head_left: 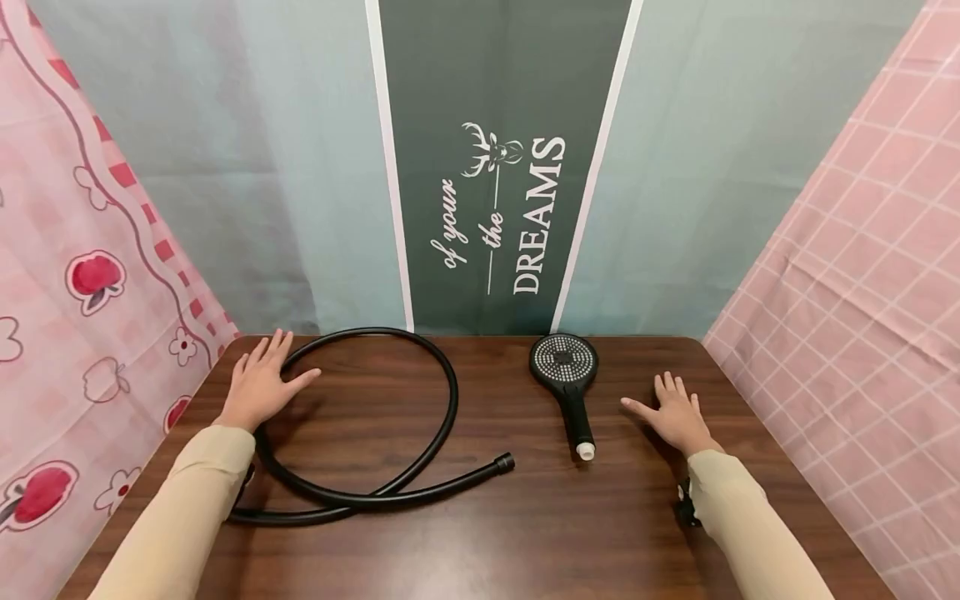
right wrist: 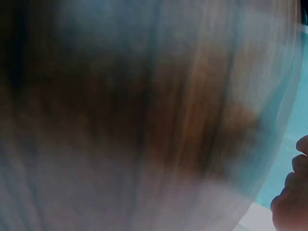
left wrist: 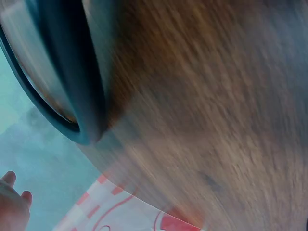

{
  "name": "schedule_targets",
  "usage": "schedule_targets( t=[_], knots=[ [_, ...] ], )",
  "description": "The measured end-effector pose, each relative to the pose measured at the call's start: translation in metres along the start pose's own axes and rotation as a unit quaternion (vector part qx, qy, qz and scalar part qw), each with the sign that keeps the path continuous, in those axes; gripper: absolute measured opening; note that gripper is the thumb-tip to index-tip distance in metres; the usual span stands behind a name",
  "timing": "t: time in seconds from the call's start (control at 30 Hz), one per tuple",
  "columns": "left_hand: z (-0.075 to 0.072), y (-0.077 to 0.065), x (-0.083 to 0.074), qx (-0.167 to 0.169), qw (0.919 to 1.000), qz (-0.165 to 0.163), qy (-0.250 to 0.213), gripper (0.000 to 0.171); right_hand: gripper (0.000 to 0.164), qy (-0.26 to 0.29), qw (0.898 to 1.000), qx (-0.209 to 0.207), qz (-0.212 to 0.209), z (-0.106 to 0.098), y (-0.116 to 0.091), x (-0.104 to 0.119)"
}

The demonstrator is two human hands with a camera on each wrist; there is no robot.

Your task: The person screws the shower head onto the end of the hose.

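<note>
A black shower hose (head_left: 450, 392) lies looped on the left half of the table, its threaded end fitting (head_left: 505, 462) pointing right. Over the loop's left side, my left hand (head_left: 258, 387) is spread with fingers straight, holding nothing. The black shower head (head_left: 564, 360) lies face up right of the middle, its white connector (head_left: 586, 451) toward me. To the right of its handle, my right hand (head_left: 677, 417) is spread too, with nothing in it. In the left wrist view the hose (left wrist: 72, 72) looms close and blurred; only fingertips (left wrist: 9, 179) show at the corner.
The brown wooden table (head_left: 480, 550) fills the lower view. A grey-green curtain (head_left: 300, 167) with printed lettering hangs behind its far edge. Pink cloth hangs at both sides, fruit-patterned on the left (head_left: 67, 350) and checked on the right (head_left: 862, 275).
</note>
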State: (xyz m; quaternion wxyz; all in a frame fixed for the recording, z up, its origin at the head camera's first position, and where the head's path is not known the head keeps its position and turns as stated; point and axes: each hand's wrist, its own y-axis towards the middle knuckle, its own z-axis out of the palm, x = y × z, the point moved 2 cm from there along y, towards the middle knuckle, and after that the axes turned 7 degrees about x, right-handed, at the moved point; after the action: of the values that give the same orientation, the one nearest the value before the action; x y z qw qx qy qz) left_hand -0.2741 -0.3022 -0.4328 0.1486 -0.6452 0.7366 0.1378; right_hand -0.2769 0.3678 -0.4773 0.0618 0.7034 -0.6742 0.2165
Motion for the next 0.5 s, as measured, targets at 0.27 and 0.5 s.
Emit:
schedule_targets(
  t=[0.27,0.5],
  knots=[
    [0.006,0.008,-0.011,0.008,0.9999,0.013,0.005,0.095,0.11,-0.001,1.0,-0.009,-0.014,0.002,-0.004,0.012],
    [0.01,0.006,-0.019,0.006,0.9997,0.022,0.003,0.094,0.108,-0.01,1.0,-0.018,-0.022,0.005,-0.005,0.022]
  ],
)
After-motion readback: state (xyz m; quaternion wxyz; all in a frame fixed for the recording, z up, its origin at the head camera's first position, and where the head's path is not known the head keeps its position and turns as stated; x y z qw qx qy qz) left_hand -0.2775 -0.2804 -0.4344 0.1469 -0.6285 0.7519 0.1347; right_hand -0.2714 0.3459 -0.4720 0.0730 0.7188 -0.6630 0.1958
